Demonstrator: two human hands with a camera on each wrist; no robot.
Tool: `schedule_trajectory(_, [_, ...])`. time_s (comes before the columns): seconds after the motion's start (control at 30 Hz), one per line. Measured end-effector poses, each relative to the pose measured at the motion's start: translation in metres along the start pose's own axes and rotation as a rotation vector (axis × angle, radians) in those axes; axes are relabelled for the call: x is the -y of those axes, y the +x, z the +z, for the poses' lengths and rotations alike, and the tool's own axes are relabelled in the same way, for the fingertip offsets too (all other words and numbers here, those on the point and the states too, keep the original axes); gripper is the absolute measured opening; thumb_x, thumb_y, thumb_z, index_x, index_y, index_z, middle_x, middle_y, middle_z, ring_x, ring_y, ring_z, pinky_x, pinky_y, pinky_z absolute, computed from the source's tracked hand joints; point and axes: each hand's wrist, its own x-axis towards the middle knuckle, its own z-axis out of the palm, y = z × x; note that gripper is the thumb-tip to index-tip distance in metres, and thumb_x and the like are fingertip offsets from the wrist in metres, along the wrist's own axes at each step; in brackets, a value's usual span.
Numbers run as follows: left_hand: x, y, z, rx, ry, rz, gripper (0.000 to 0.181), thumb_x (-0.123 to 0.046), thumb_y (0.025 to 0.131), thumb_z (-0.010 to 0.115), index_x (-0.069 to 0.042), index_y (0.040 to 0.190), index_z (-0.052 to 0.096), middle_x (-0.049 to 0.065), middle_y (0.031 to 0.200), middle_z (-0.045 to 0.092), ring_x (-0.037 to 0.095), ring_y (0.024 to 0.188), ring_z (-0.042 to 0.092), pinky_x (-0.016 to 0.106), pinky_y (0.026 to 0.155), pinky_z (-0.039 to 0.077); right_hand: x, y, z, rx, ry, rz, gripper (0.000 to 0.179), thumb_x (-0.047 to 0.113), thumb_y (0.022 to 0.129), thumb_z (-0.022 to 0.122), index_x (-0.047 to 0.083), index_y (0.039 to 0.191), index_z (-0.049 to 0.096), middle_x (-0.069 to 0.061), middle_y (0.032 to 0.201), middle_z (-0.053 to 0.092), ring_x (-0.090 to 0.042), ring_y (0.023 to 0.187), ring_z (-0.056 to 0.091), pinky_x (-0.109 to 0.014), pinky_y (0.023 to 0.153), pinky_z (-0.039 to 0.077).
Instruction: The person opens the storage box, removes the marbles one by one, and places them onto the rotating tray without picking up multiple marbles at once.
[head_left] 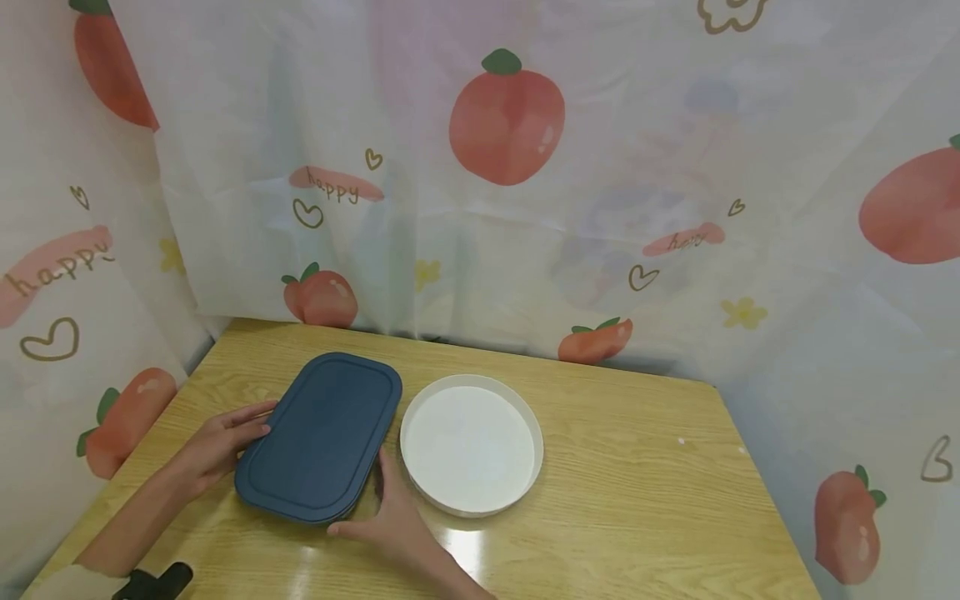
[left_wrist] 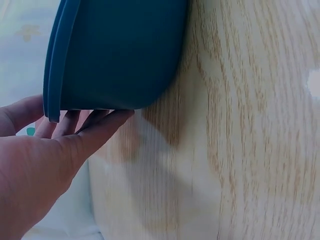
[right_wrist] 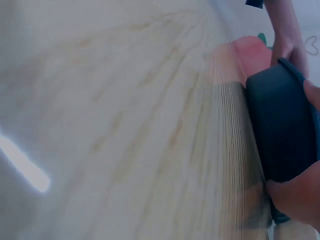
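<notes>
A dark blue rectangular container with rounded corners and a matching lid (head_left: 321, 433) sits at the left of the wooden table. My left hand (head_left: 212, 447) touches its left side; in the left wrist view its straight fingers (left_wrist: 102, 131) lie along the container's wall (left_wrist: 120, 60), below the lid's rim. At the near right corner is my right hand (head_left: 401, 521), thumb and forefinger spread apart and straight. The right wrist view shows its thumb (right_wrist: 295, 195) against the wall, with another fingertip by the rim. The lid hides what the container holds.
Close to the container's right side stands a round white dish (head_left: 472, 446) with a low rim. A pale curtain (head_left: 645, 158) printed with peaches hangs behind and beside the wooden table (head_left: 637, 475). Part of a black strap or device (head_left: 157, 582) shows at the left wrist.
</notes>
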Motion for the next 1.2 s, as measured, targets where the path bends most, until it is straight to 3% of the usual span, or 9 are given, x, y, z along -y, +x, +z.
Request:
schedule_trajectory(0.13, [-0.002, 0.000, 0.004, -0.022, 0.082, 0.005, 0.068, -0.020, 0.103, 0.058, 0.003, 0.156, 0.023, 0.024, 0.154, 0.034, 0.002, 0.106, 0.059, 0.034, 0.086, 0.053, -0.002, 0.001, 0.005, -0.062, -0.030, -0.033, 0.123, 0.031, 0.075, 0.090, 0.026, 0.161, 0.003, 0.009, 0.163, 0.010, -0.013, 0.149, 0.010, -0.038, 0.118, 0.018])
schedule_trajectory(0.23, [-0.004, -0.002, 0.009, -0.061, 0.208, 0.044, 0.066, -0.020, 0.103, 0.058, 0.005, 0.155, 0.026, 0.029, 0.156, 0.026, 0.018, 0.121, 0.055, 0.031, 0.088, 0.052, -0.001, 0.000, 0.006, -0.091, -0.050, -0.003, 0.129, 0.033, 0.074, 0.091, 0.016, 0.161, -0.002, 0.001, 0.165, 0.004, -0.016, 0.150, 0.010, -0.037, 0.117, 0.019])
schedule_trajectory(0.37, [-0.010, -0.009, 0.018, -0.142, 0.482, 0.174, 0.057, -0.013, 0.101, 0.060, 0.007, 0.149, 0.037, 0.033, 0.150, 0.034, 0.047, 0.136, 0.037, 0.046, 0.099, 0.048, 0.002, -0.001, 0.006, -0.120, -0.129, 0.025, 0.133, 0.030, 0.071, 0.092, 0.005, 0.159, -0.004, -0.009, 0.165, 0.003, -0.022, 0.150, 0.011, -0.038, 0.117, 0.018])
schedule_trajectory(0.47, [-0.014, -0.015, 0.028, -0.204, 0.719, 0.316, 0.052, -0.006, 0.096, 0.066, 0.007, 0.143, 0.048, 0.034, 0.143, 0.044, 0.053, 0.129, 0.043, 0.060, 0.097, 0.044, 0.003, -0.003, 0.007, -0.132, -0.175, 0.021, 0.132, 0.027, 0.071, 0.093, 0.003, 0.159, -0.001, -0.010, 0.165, 0.007, -0.023, 0.150, 0.011, -0.040, 0.118, 0.016])
schedule_trajectory(0.53, [-0.017, -0.020, 0.035, -0.211, 0.848, 0.416, 0.050, -0.002, 0.091, 0.070, 0.005, 0.138, 0.054, 0.033, 0.137, 0.051, 0.053, 0.122, 0.049, 0.062, 0.092, 0.046, 0.002, -0.003, 0.007, -0.133, -0.196, 0.014, 0.131, 0.027, 0.071, 0.093, 0.004, 0.160, -0.001, -0.009, 0.165, 0.008, -0.024, 0.150, 0.011, -0.042, 0.118, 0.016])
schedule_trajectory(0.6, [-0.020, -0.023, 0.042, -0.170, 0.952, 0.510, 0.051, 0.000, 0.087, 0.074, 0.003, 0.135, 0.058, 0.029, 0.132, 0.057, 0.049, 0.117, 0.056, 0.059, 0.088, 0.049, 0.002, -0.003, 0.007, -0.130, -0.200, 0.011, 0.131, 0.030, 0.071, 0.092, 0.005, 0.160, -0.001, -0.008, 0.165, 0.007, -0.024, 0.150, 0.011, -0.043, 0.118, 0.017])
schedule_trajectory(0.73, [-0.023, -0.031, 0.055, 0.010, 1.073, 0.664, 0.056, -0.002, 0.083, 0.079, -0.001, 0.135, 0.059, 0.020, 0.130, 0.061, 0.041, 0.115, 0.060, 0.053, 0.085, 0.053, 0.002, -0.003, 0.008, -0.128, -0.211, 0.012, 0.130, 0.034, 0.073, 0.091, 0.007, 0.160, -0.001, -0.007, 0.165, 0.007, -0.024, 0.149, 0.012, -0.045, 0.118, 0.020])
schedule_trajectory(0.9, [-0.018, -0.045, 0.069, 0.160, 1.174, 0.747, 0.061, -0.011, 0.083, 0.081, -0.012, 0.140, 0.058, 0.017, 0.135, 0.058, 0.038, 0.117, 0.058, 0.049, 0.083, 0.055, 0.003, -0.005, 0.009, -0.126, -0.228, 0.010, 0.128, 0.033, 0.074, 0.090, 0.006, 0.160, -0.001, -0.008, 0.165, 0.008, -0.026, 0.149, 0.013, -0.047, 0.117, 0.022])
schedule_trajectory(1.2, [-0.004, -0.064, 0.083, 0.238, 1.323, 0.807, 0.065, -0.018, 0.081, 0.082, -0.026, 0.141, 0.058, 0.014, 0.137, 0.058, 0.044, 0.113, 0.059, 0.054, 0.077, 0.055, 0.002, -0.006, 0.010, -0.140, -0.237, 0.039, 0.124, 0.045, 0.078, 0.085, 0.008, 0.161, 0.001, -0.010, 0.164, 0.010, -0.028, 0.149, 0.014, -0.051, 0.116, 0.024])
